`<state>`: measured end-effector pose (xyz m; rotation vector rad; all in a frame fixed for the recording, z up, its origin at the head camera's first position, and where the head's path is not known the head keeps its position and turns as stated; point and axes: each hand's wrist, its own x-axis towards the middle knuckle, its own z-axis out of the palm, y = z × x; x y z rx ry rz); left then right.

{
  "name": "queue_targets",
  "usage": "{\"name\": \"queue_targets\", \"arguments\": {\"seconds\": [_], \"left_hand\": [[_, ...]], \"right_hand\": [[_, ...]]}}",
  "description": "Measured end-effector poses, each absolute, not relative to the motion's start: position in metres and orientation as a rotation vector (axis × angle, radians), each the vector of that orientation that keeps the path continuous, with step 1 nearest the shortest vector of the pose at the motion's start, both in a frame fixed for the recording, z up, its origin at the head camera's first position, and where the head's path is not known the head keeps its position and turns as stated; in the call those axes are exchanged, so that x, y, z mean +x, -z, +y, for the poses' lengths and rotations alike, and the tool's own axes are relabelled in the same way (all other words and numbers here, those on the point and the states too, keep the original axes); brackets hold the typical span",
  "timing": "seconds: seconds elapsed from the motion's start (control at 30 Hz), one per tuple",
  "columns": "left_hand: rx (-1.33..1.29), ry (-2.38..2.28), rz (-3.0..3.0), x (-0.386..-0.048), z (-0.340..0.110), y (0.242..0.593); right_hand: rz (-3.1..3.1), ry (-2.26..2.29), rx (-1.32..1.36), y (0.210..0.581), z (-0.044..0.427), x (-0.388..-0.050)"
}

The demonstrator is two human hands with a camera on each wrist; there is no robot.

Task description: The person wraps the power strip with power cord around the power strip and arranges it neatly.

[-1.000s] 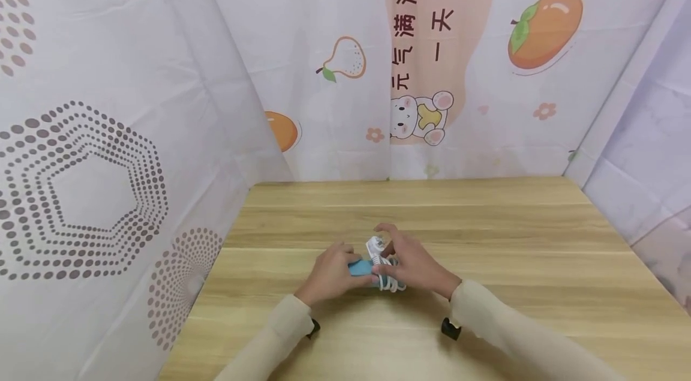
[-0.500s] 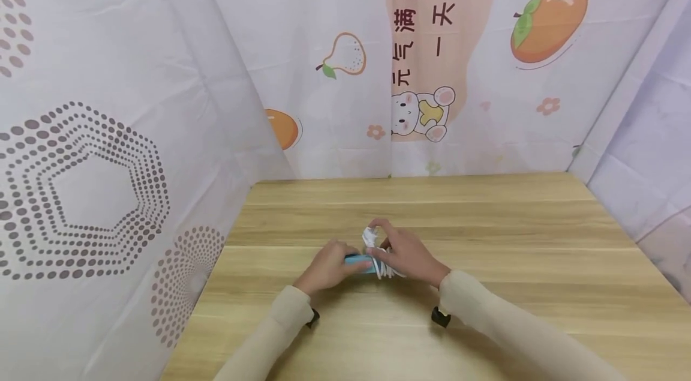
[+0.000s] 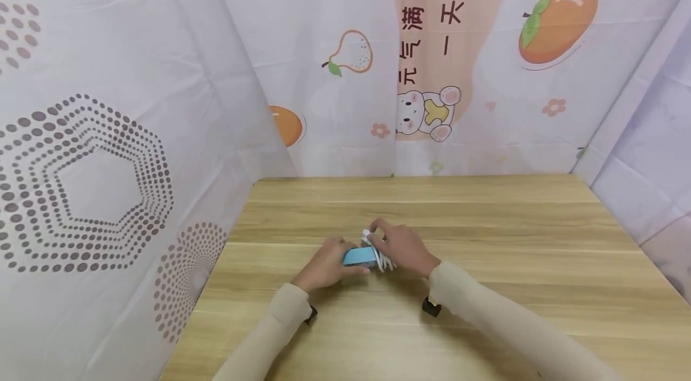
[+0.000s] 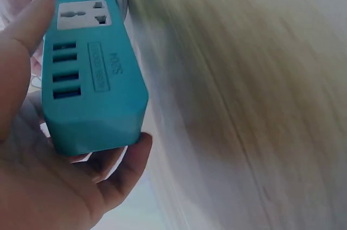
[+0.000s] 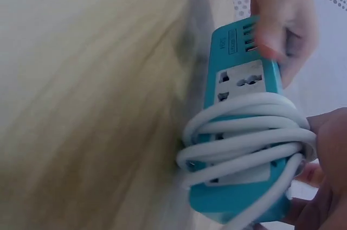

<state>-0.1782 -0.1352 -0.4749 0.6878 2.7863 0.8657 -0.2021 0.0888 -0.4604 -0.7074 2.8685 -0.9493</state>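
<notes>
A teal power strip (image 4: pixel 92 100) with USB slots and white socket panels sits between both hands. White power cord (image 5: pixel 244 140) is wound several times around its far half, over the sockets. My left hand (image 3: pixel 326 264) grips the USB end, thumb along one side and fingers below, as the left wrist view shows. In the head view, the fingers of my right hand (image 3: pixel 406 249) are curled about the cord near the white plug (image 3: pixel 366 233). Some of those fingers reach behind the strip in the right wrist view; their exact hold on the cord is partly hidden.
A wood-grain table (image 3: pixel 459 207) extends under and around the hands. Behind it hangs a white curtain (image 3: pixel 302 69) with fruit and bear prints, and a dotted curtain (image 3: pixel 108 189) closes off the left side. Dark wrist mounts (image 3: pixel 430 307) show beneath the sleeves.
My right hand has shifted left and away from me, tipping the plug lower beside the strip. The strip has turned, so more of its teal face shows. My left hand keeps its grip.
</notes>
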Motion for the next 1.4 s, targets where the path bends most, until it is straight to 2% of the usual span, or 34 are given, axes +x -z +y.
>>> {"name": "queue_targets", "arguments": {"seconds": [0.43,1.4], "left_hand": [[0.72,-0.864,2.802,-0.179,-0.12,0.476],[0.529,-0.916,2.799,-0.181,-0.135,0.478]], "right_hand": [[2.748,0.896,-0.517,0.454,0.111,-0.201],[2.654,1.067,-0.561,0.455,0.134,-0.202]]}}
